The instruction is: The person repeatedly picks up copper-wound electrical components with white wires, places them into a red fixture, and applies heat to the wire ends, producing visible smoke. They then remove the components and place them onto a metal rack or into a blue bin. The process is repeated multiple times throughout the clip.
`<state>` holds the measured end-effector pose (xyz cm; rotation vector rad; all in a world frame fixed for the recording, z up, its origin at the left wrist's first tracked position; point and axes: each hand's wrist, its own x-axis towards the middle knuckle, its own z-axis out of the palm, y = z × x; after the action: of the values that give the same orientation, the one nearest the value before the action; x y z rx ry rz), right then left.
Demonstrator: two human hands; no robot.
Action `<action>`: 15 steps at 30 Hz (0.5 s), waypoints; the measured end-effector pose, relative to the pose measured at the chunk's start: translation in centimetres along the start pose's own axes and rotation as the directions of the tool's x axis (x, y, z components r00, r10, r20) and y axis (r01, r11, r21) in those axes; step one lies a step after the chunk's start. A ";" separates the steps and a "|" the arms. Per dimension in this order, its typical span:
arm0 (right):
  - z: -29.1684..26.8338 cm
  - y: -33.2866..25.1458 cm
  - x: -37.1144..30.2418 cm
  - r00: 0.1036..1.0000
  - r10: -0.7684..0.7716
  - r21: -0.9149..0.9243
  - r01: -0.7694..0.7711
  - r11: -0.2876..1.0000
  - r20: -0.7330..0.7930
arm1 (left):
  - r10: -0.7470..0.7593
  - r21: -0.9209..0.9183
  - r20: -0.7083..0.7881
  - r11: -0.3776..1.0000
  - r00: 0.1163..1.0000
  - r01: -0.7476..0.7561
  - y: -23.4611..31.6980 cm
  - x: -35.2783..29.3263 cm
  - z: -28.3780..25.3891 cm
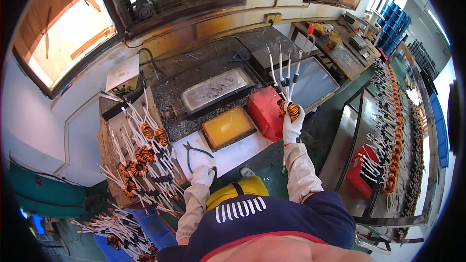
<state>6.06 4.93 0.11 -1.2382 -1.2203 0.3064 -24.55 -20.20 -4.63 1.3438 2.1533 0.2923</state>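
My right hand, in a white glove, is closed round a copper-wound ring coil. The coil's white leads stand upward and end in metal lugs. Low over the edge of a white sheet, my gloved left hand has its fingers curled. A small dark bit shows at its fingertips, too small to name. Cutting pliers with green handles lie spread on the sheet just beyond that hand. Behind the sheet is a rectangular pan of amber liquid, with a red bin to its right.
A metal-rimmed rectangular pot sits behind the amber pan. Several coils with white leads are piled on the left bench, above a blue crate. Rows of coils line a rack at right. A grey tray lies beyond my right hand.
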 end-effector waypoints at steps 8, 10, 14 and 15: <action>-0.1 -0.6 -0.1 1.000 -0.019 0.017 0.020 1.000 -0.017 | -0.009 -0.003 0.004 1.000 1.000 0.009 -1.0 0.4 0.9; 0.1 0.3 0.1 0.999 -0.029 0.040 0.029 0.999 -0.020 | 0.001 -0.001 0.003 1.000 1.000 -0.001 -1.0 0.6 0.9; 0.1 0.5 0.0 1.000 -0.009 0.038 0.010 0.999 -0.013 | -0.004 -0.006 0.034 1.000 0.999 0.004 -1.0 0.6 0.7; 0.1 0.3 -0.1 1.000 -0.004 0.027 0.005 1.000 -0.013 | -0.004 -0.001 0.039 1.000 0.999 0.004 -0.8 0.6 0.5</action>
<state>6.13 5.03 -0.22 -1.2125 -1.2037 0.3100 -25.00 -20.13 -5.63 1.3339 2.1230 0.2635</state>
